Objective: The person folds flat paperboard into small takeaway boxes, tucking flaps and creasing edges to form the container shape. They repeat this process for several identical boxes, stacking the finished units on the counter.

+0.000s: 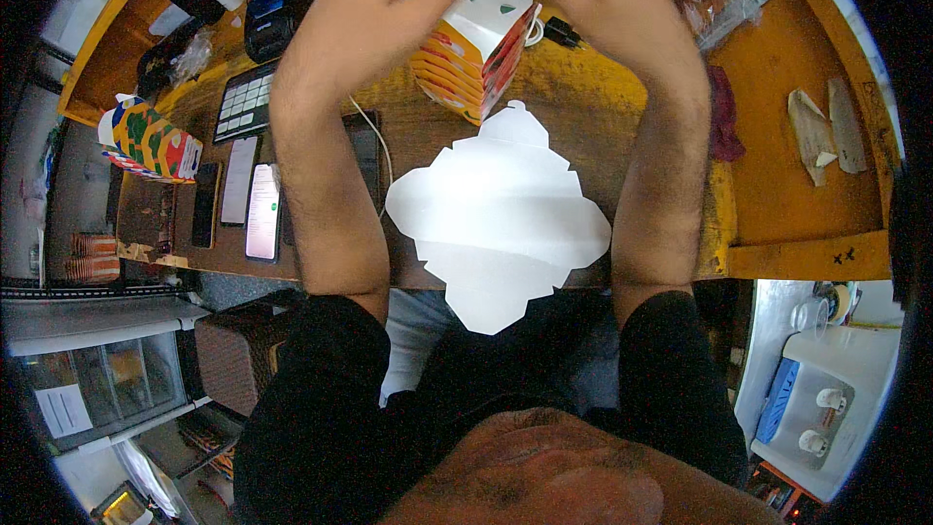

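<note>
Both my hands are raised at the far side of the wooden counter (583, 107), around a partly folded cardboard box (474, 44) with a white inside and orange-red printed outside. My left hand (374, 10) grips its left side, with a finger on a top flap. My right hand (607, 5) reaches over the top flaps from the right. A flat, unfolded white box blank (496, 219) lies on the counter between my forearms, overhanging the near edge.
A finished folded printed box (151, 141) lies at the counter's left end. Several phones (262, 209) and a calculator (243, 102) lie left of my left arm. A dark red cloth (724, 117), plastic bags (734, 0) and paper scraps (821, 131) are on the right.
</note>
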The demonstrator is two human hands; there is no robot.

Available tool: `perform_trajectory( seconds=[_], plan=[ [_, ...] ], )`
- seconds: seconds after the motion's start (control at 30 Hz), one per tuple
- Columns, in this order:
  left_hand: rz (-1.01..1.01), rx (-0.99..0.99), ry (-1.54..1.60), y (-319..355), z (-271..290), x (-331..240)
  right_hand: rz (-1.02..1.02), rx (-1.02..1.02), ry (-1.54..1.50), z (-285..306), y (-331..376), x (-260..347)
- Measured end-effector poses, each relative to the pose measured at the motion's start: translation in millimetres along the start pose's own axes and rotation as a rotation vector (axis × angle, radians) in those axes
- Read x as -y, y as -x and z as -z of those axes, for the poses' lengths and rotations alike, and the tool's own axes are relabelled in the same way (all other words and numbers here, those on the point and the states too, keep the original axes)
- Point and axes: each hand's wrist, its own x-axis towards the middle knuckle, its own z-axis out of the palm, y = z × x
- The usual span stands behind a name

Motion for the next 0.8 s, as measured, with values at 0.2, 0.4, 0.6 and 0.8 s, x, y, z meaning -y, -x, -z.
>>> perform_trajectory(
  seconds=[0.2, 0.4, 0.6, 0.8],
  plan=[
    [-0.013, 0.531, -0.025, 8.9, -14.8, 34.9, 0.117, -0.298, -0.272, 27.0, 2.6, -3.7],
    [-0.041, 0.322, -0.647, 6.4, -7.6, 57.7, 0.248, -0.527, -0.341, 29.4, 4.2, -14.1],
    [-0.040, 0.150, -0.642, 8.8, 1.1, 67.6, 0.198, -0.652, -0.247, 44.0, 24.5, -15.6],
    [-0.157, 0.272, -0.025, 4.0, -5.7, 10.7, 0.193, -0.735, 0.425, 95.8, 71.3, -60.3]
  ],
)
